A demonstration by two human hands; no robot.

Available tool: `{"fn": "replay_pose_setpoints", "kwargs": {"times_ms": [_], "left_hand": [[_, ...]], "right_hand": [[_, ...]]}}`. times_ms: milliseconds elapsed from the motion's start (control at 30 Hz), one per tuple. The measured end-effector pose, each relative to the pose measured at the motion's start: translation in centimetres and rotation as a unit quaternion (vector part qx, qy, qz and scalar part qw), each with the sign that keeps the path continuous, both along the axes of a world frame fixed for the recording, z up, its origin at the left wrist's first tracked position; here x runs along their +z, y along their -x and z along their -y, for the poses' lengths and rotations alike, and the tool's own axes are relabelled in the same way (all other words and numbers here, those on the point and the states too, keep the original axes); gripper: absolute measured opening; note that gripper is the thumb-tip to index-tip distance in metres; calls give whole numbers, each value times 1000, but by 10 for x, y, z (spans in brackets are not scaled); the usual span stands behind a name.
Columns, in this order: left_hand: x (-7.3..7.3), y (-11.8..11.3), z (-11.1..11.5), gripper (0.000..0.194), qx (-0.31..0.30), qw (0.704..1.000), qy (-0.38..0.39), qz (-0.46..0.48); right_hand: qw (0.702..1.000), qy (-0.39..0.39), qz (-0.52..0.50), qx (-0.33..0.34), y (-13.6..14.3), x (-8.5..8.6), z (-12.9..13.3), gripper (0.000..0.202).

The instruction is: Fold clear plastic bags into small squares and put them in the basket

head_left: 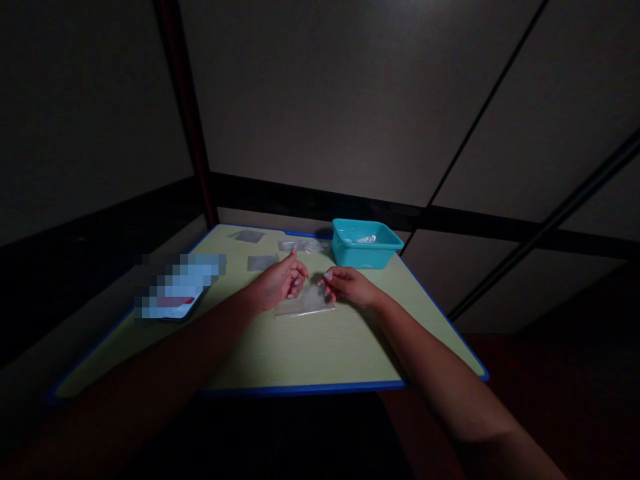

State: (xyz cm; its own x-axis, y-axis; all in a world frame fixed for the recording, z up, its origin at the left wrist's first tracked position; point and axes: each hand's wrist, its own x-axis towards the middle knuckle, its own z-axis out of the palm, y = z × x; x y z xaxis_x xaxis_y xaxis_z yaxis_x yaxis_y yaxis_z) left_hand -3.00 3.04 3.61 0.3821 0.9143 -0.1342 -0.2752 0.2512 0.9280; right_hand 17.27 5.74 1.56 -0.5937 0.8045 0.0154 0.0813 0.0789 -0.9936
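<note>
My left hand (pixel 280 283) is over the middle of the table, its thumb raised apart from loosely curled fingers, and I see nothing in it. Across a small gap, my right hand (pixel 347 287) has its thumb and forefinger pinched together. Whatever may be between those fingertips is too small to make out. Beneath both hands lies a clear, flat plastic bag (pixel 305 307), its far part partly hidden by them.
A turquoise basket (pixel 365 255) with clear plastic inside stands at the back right. Several flat grey or clear packets, including a crinkled one (pixel 303 246), lie toward the back. A phone-like device (pixel 183 290), partly pixelated, rests on the left. Blue edging borders the pale table (pixel 300 360); walls stand behind.
</note>
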Motion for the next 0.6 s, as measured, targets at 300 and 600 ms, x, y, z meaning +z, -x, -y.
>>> {"fn": "replay_pose_setpoints", "kwargs": {"times_ms": [300,600], "left_hand": [[6,17,-9,46,96,993,-52,36],[-2,23,-18,56,53,998,-7,27]], "right_hand": [[997,-59,53,-18,-4,5,-2,37],[975,-79,-130,-165,-20,32,-2,47]]}}
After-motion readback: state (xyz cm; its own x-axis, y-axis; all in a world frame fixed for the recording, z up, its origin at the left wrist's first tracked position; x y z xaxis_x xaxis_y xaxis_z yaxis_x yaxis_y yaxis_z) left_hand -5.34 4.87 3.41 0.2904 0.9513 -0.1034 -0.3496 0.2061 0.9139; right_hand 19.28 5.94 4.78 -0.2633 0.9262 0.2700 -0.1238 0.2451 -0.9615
